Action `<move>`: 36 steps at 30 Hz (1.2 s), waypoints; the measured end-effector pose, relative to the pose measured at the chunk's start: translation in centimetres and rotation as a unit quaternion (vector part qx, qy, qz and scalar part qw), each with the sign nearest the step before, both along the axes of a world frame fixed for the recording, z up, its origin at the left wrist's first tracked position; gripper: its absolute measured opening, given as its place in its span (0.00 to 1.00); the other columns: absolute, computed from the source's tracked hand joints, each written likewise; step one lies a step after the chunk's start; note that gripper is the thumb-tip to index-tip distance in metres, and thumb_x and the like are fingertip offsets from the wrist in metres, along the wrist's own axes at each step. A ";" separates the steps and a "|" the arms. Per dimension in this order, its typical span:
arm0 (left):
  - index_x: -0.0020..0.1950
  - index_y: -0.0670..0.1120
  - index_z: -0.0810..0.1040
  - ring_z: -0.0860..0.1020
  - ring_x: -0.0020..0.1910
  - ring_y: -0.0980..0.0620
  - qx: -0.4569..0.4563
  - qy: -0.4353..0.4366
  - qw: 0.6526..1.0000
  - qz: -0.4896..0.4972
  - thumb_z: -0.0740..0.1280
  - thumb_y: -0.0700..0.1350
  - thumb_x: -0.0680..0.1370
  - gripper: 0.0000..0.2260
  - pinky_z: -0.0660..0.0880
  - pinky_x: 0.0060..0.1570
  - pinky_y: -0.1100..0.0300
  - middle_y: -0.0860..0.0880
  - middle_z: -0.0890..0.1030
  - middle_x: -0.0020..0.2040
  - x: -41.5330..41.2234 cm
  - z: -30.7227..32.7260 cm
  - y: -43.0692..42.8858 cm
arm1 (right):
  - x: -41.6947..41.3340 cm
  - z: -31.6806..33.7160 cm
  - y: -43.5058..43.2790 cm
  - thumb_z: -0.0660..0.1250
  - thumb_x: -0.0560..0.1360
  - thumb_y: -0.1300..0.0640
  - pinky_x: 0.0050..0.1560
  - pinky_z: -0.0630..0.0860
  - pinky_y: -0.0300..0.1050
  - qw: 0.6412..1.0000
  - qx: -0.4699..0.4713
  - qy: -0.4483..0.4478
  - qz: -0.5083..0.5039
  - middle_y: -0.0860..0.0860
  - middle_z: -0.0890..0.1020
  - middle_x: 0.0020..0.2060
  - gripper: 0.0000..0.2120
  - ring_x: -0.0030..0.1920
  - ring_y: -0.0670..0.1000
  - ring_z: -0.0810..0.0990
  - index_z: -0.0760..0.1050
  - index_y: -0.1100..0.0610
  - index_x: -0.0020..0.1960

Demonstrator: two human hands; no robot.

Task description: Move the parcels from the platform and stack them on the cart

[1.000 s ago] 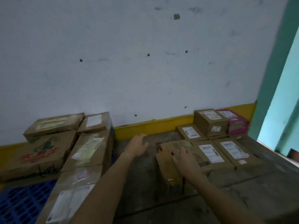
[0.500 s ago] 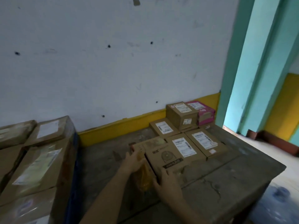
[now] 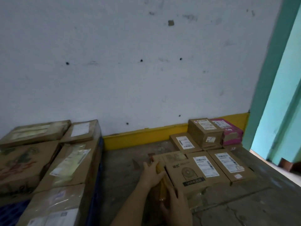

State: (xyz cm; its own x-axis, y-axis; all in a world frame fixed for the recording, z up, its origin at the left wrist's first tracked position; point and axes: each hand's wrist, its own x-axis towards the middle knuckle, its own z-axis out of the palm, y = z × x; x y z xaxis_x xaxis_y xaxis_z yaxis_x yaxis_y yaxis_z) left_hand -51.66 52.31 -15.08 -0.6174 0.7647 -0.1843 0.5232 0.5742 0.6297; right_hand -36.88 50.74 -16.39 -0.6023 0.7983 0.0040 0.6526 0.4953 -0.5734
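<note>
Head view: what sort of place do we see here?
Probably a parcel depot or storeroom: labelled parcels lie on a concrete platform, more boxes are stacked on a blue cart, and the white wall is bare and scuffed.

parcel (image 3: 193, 174): matt brown cardboard w/ paper labels, glossy tape on side. platform (image 3: 120, 173): rough cracked concrete. wall (image 3: 130, 70): matt scuffed paint. stacked boxes (image 3: 70, 163): shiny film wrap.

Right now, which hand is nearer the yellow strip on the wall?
Left hand: grips the box's left side, closer to the strip. Right hand holds its near corner, farther back.
</note>
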 end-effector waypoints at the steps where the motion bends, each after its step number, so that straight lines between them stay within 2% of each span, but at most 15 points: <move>1: 0.74 0.56 0.57 0.65 0.68 0.41 0.006 0.002 1.000 0.002 0.62 0.57 0.77 0.28 0.69 0.65 0.49 0.43 0.52 0.73 0.1 1.0 -0.1 | 0.2 0.5 0.0 0.64 0.73 0.44 0.70 0.62 0.44 1.000 0.018 0.017 0.000 0.49 0.58 0.71 0.34 0.72 0.49 0.59 0.52 0.43 0.74; 4: 0.74 0.56 0.57 0.65 0.68 0.39 0.035 0.023 0.999 0.003 0.62 0.59 0.77 0.28 0.70 0.63 0.49 0.43 0.51 0.74 0.3 4.6 -1.1 | 0.7 3.0 0.0 0.65 0.74 0.45 0.69 0.63 0.43 0.997 0.058 0.042 0.012 0.48 0.61 0.70 0.32 0.70 0.48 0.60 0.54 0.45 0.73; 6: 0.74 0.55 0.57 0.67 0.67 0.39 0.058 0.042 0.997 0.007 0.61 0.58 0.77 0.28 0.71 0.64 0.48 0.43 0.53 0.73 0.5 7.1 -1.9 | 0.9 4.7 -0.2 0.64 0.74 0.44 0.67 0.63 0.42 0.994 0.097 0.052 0.021 0.47 0.63 0.69 0.31 0.68 0.48 0.61 0.55 0.45 0.73; 10: 0.75 0.54 0.57 0.67 0.67 0.38 0.083 0.074 0.994 0.014 0.61 0.59 0.77 0.28 0.68 0.66 0.49 0.41 0.54 0.73 0.8 11.3 -4.4 | 0.8 7.5 -1.7 0.65 0.73 0.43 0.63 0.66 0.42 0.986 0.135 0.089 0.033 0.48 0.64 0.68 0.33 0.66 0.49 0.63 0.55 0.45 0.73; 14: 0.74 0.55 0.59 0.69 0.65 0.38 0.108 0.105 0.988 0.029 0.61 0.58 0.77 0.27 0.69 0.64 0.52 0.40 0.58 0.71 -0.1 14.7 -6.9 | -0.3 10.2 -3.6 0.67 0.72 0.46 0.56 0.70 0.39 0.975 0.155 0.148 0.052 0.51 0.66 0.64 0.31 0.59 0.48 0.69 0.60 0.50 0.71; 17: 0.74 0.55 0.59 0.70 0.63 0.38 0.125 0.116 0.984 0.053 0.61 0.58 0.77 0.27 0.71 0.61 0.51 0.42 0.59 0.68 -1.1 16.9 -9.2 | -1.7 11.8 -5.2 0.69 0.71 0.47 0.54 0.65 0.37 0.968 0.156 0.187 0.066 0.50 0.63 0.65 0.33 0.61 0.48 0.68 0.59 0.50 0.71; 23: 0.73 0.55 0.60 0.71 0.62 0.39 0.148 0.156 0.972 0.096 0.61 0.58 0.77 0.26 0.72 0.58 0.53 0.42 0.61 0.66 -3.9 20.3 -15.5 | -5.3 14.5 -10.0 0.70 0.70 0.47 0.46 0.67 0.37 0.949 0.181 0.236 0.105 0.50 0.64 0.62 0.31 0.60 0.49 0.69 0.62 0.50 0.69; 30: 0.72 0.56 0.62 0.71 0.60 0.40 0.145 0.184 0.963 0.136 0.62 0.60 0.76 0.26 0.72 0.53 0.56 0.42 0.62 0.65 -8.9 21.9 -24.5 | -10.1 16.1 -17.5 0.68 0.71 0.44 0.47 0.73 0.40 0.934 0.173 0.260 0.173 0.51 0.63 0.62 0.30 0.60 0.50 0.68 0.61 0.51 0.69; 32: 0.72 0.55 0.62 0.71 0.60 0.40 0.129 0.195 0.963 0.138 0.62 0.61 0.75 0.27 0.70 0.54 0.55 0.42 0.63 0.66 -10.9 21.9 -27.4 | -11.7 16.4 -20.2 0.67 0.72 0.45 0.46 0.72 0.39 0.929 0.173 0.265 0.190 0.51 0.64 0.61 0.29 0.59 0.50 0.68 0.63 0.51 0.68; 34: 0.72 0.55 0.63 0.71 0.62 0.40 0.112 0.202 0.964 0.133 0.62 0.61 0.75 0.27 0.70 0.56 0.56 0.42 0.64 0.67 -13.0 21.9 -30.2 | -13.3 16.8 -22.8 0.67 0.72 0.44 0.50 0.74 0.42 0.928 0.172 0.265 0.199 0.51 0.65 0.61 0.28 0.59 0.51 0.68 0.63 0.51 0.67; 36: 0.72 0.54 0.64 0.71 0.63 0.41 0.101 0.200 0.967 0.124 0.62 0.62 0.75 0.27 0.72 0.60 0.54 0.42 0.66 0.68 -15.2 21.8 -33.1 | -15.1 17.0 -25.5 0.66 0.72 0.43 0.49 0.73 0.41 0.928 0.172 0.260 0.206 0.51 0.65 0.62 0.28 0.59 0.50 0.67 0.63 0.50 0.68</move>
